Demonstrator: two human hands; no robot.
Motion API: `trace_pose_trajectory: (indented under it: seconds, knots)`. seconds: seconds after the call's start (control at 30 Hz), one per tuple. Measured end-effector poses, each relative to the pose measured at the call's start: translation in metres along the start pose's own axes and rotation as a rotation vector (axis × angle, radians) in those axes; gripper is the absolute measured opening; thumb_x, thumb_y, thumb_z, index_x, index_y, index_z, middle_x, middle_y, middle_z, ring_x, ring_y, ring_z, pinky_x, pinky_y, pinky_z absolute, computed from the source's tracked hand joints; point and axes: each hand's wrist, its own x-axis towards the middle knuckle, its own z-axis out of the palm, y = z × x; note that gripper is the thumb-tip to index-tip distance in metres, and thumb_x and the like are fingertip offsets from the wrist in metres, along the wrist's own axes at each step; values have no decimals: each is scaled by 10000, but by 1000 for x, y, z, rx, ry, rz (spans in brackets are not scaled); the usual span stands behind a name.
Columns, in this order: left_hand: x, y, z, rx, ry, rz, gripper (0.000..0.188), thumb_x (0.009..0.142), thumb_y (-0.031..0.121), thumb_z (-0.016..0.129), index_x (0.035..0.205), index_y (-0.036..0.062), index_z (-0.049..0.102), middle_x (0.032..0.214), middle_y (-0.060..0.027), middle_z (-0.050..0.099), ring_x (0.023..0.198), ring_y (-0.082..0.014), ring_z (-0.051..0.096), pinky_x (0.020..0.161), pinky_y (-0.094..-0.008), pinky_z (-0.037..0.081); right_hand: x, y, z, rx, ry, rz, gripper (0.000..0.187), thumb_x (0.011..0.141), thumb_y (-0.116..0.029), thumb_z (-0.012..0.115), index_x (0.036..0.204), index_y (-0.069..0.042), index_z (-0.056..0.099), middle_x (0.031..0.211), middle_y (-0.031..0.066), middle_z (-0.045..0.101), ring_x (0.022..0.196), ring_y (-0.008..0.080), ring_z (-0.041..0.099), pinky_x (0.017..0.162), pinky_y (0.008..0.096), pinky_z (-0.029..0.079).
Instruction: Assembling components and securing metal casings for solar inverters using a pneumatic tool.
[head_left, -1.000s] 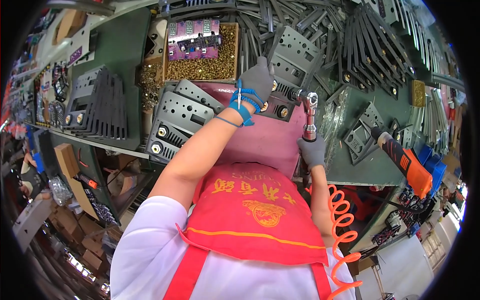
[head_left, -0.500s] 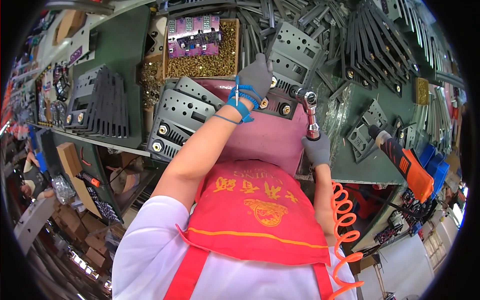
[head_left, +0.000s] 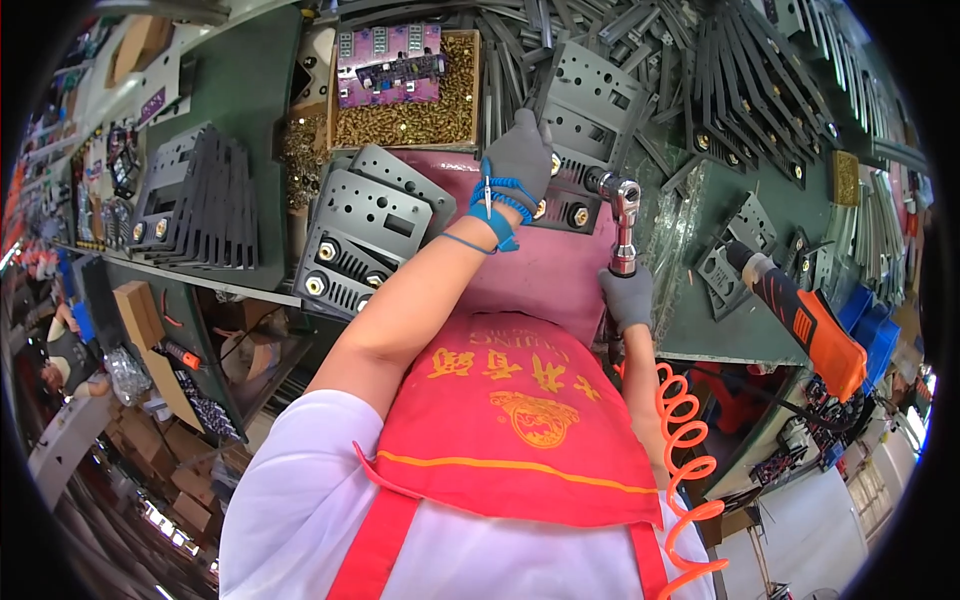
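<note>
My left hand [head_left: 518, 160], in a grey glove with a blue coiled wrist strap, grips the left edge of a dark grey metal bracket plate [head_left: 592, 92]. The plate has round holes, slots and brass-coloured nut fittings near its lower end, partly hidden by my hand. A grey-gloved right hand [head_left: 628, 298] is closed round the handle of a shiny air ratchet wrench [head_left: 624, 232]. Its head is at the plate's lower right, over a fitting. Under the plate lies a pink padded surface [head_left: 530, 265]. More bracket plates [head_left: 365, 215] with fittings lie stacked left of my forearm.
A box of small brass parts [head_left: 440, 115] with pink circuit boards [head_left: 390, 60] stands beyond my left hand. Racked plates [head_left: 205, 205] are at left, more plates [head_left: 745, 85] at far right. An orange-black power tool [head_left: 805, 320] and an orange coiled hose [head_left: 685, 440] are at right.
My left hand has slid slightly right, still on the plate's edge. The ratchet's head has shifted a little to the right, and my right hand slightly left.
</note>
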Motion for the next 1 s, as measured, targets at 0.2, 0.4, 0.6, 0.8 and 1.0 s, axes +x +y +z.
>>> trace_pose_trajectory:
  seconds: [0.2,0.4,0.6,0.8,1.0]
  knots:
    - [1,-6,6,-49,40,88,277,979,289,430,943,16,461,716,-248,621,673,-451,610,581,-541,478,-3,1,-6,-82,58,-60,256,695,-200,711,806,18,636,656,85,630,588,152,584,585,335,476]
    - [2,-19,-1,-67,-21,56,300,972,310,449,947,12,479,743,-272,618,712,-467,607,617,-545,474,-29,-34,-19,-17,-34,-58,296,684,-246,715,816,8,639,686,129,642,619,224,619,619,368,478]
    - [0,-20,-6,-101,-150,39,366,973,362,433,999,6,512,850,-260,645,811,-453,617,715,-536,478,-16,-48,-7,-279,-99,-315,298,686,-233,722,865,-10,636,686,84,624,621,178,585,629,347,471]
    - [2,-25,-4,-128,-216,44,374,970,365,438,995,5,538,893,-266,643,846,-451,614,753,-526,477,-18,-61,-5,-336,-170,-241,338,685,-266,694,920,-28,649,757,169,649,708,310,639,680,387,484]
    - [-14,-16,-1,-142,-75,-4,347,967,342,452,924,11,546,817,-263,630,789,-459,607,690,-540,472,-26,-53,3,-282,-159,-147,351,677,-274,702,919,-24,655,756,178,657,720,316,652,679,392,490]
